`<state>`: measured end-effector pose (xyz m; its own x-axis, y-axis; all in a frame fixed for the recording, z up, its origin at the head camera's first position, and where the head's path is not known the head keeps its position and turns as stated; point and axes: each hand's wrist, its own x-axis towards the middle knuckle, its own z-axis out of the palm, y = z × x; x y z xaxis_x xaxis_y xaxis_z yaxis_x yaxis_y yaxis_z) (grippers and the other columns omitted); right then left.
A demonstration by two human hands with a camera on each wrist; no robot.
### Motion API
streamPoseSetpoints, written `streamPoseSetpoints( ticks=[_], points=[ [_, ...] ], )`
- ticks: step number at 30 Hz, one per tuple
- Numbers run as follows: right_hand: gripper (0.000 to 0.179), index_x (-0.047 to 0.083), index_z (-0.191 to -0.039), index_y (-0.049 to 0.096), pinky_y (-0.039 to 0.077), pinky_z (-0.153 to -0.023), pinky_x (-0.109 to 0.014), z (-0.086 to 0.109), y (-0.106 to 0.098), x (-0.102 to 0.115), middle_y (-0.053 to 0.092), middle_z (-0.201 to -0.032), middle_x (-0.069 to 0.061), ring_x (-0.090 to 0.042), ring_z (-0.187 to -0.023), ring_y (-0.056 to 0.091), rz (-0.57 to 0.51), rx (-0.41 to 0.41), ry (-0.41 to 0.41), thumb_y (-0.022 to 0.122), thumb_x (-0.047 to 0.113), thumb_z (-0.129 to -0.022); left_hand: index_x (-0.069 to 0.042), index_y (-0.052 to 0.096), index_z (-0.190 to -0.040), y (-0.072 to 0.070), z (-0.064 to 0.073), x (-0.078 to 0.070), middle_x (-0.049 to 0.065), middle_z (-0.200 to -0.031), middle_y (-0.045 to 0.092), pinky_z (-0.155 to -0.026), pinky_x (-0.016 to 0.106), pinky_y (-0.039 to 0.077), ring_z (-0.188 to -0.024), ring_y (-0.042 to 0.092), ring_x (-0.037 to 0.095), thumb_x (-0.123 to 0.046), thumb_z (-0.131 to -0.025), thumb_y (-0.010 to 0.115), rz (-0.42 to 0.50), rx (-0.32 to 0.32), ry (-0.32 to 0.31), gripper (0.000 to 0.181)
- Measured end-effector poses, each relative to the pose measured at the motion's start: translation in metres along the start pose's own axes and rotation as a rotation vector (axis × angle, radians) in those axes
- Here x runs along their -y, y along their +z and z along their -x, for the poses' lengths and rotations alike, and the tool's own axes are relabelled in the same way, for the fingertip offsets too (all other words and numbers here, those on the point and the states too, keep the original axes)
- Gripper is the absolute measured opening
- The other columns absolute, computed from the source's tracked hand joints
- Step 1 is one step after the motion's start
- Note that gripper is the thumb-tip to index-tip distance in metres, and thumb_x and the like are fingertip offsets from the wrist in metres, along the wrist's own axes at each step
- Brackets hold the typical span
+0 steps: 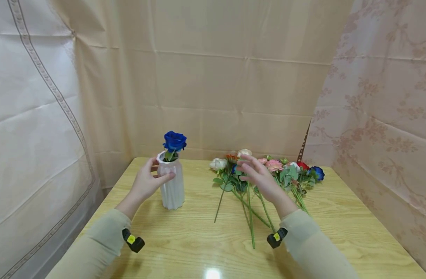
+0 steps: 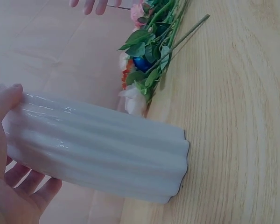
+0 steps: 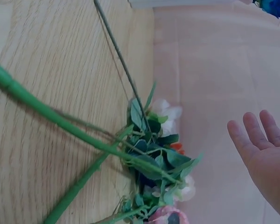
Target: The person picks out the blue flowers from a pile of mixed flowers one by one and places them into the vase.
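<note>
A white ridged vase [image 1: 172, 188] stands upright on the left half of the table, a single blue rose [image 1: 175, 141] rising from its mouth. My left hand [image 1: 148, 182] grips the vase near its top, thumb on the near side and fingers round the far side; the left wrist view shows this grip on the vase [image 2: 98, 144] too. My right hand [image 1: 257, 176] is raised above the flower pile with its fingers spread and nothing in them. In the right wrist view that hand [image 3: 270, 158] appears apart from the stems.
Several artificial flowers lie heaped at the back right: a white rose [image 1: 218, 164], a pink flower [image 1: 274, 166], a red flower [image 1: 303, 166] and a blue rose [image 1: 316, 173]. Their green stems [image 1: 251, 217] point toward the front of the wooden table [image 1: 199, 240]. A beige curtain [image 1: 216, 85] hangs behind.
</note>
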<state>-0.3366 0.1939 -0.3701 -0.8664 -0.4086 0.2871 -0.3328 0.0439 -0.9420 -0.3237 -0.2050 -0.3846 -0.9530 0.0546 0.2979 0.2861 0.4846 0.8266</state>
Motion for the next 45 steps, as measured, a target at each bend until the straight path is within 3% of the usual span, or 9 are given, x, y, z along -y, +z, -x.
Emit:
streamPoseSetpoints(
  ticks=[4, 11, 20, 28, 35, 45],
  points=[
    [0.059, 0.009, -0.157, 0.033, 0.044, -0.108, -0.05, 0.002, -0.003, -0.001, 0.045, -0.15, -0.018, -0.037, -0.137, 0.046, 0.021, -0.016, 0.014, 0.051, 0.038, -0.108, -0.012, 0.039, -0.152, 0.001, 0.001, 0.0, 0.014, -0.142, 0.049, -0.096, 0.057, 0.052, -0.126, 0.052, 0.039, -0.06, -0.083, 0.078, 0.005, -0.003, -0.003, 0.093],
    [0.06, 0.008, -0.159, 0.028, 0.03, -0.112, -0.066, 0.004, -0.011, -0.007, 0.035, -0.155, -0.027, -0.046, -0.142, 0.035, 0.001, -0.017, 0.028, 0.048, 0.036, -0.109, -0.013, 0.046, -0.146, 0.003, 0.002, 0.002, 0.011, -0.137, 0.052, -0.096, 0.055, 0.053, -0.125, 0.054, 0.038, -0.06, -0.083, 0.078, 0.0, -0.019, 0.011, 0.085],
    [0.063, 0.009, -0.161, 0.023, 0.028, -0.113, -0.066, 0.007, -0.015, -0.011, 0.029, -0.159, -0.027, -0.045, -0.144, 0.032, -0.011, -0.012, 0.046, 0.049, 0.034, -0.109, -0.012, 0.046, -0.145, 0.004, 0.003, 0.001, 0.011, -0.137, 0.052, -0.097, 0.055, 0.052, -0.125, 0.053, 0.036, -0.061, -0.083, 0.077, -0.01, -0.022, 0.002, 0.085],
    [0.063, 0.009, -0.161, 0.023, 0.028, -0.114, -0.065, 0.008, -0.014, -0.024, 0.029, -0.158, -0.028, -0.042, -0.144, 0.034, 0.012, -0.033, 0.102, 0.049, 0.034, -0.109, -0.013, 0.044, -0.148, 0.004, 0.003, 0.002, 0.011, -0.138, 0.052, -0.098, 0.055, 0.051, -0.126, 0.052, 0.036, -0.062, -0.083, 0.076, -0.009, -0.021, -0.004, 0.087],
    [0.07, 0.012, -0.161, 0.023, 0.033, -0.112, -0.063, 0.01, -0.01, -0.035, 0.029, -0.16, -0.025, -0.039, -0.144, 0.035, 0.084, -0.041, 0.17, 0.053, 0.043, -0.106, -0.013, 0.043, -0.149, 0.004, 0.004, 0.003, 0.012, -0.14, 0.051, -0.098, 0.056, 0.051, -0.127, 0.052, 0.037, -0.061, -0.084, 0.076, -0.006, -0.023, -0.005, 0.087],
    [0.078, 0.015, -0.162, 0.021, 0.032, -0.114, -0.061, 0.012, -0.001, -0.048, 0.028, -0.163, -0.019, -0.037, -0.145, 0.033, 0.094, -0.013, 0.28, 0.056, 0.052, -0.102, -0.013, 0.043, -0.149, 0.004, 0.005, 0.002, 0.011, -0.139, 0.051, -0.099, 0.055, 0.051, -0.127, 0.052, 0.037, -0.06, -0.084, 0.077, -0.01, -0.022, 0.002, 0.087]
  ],
)
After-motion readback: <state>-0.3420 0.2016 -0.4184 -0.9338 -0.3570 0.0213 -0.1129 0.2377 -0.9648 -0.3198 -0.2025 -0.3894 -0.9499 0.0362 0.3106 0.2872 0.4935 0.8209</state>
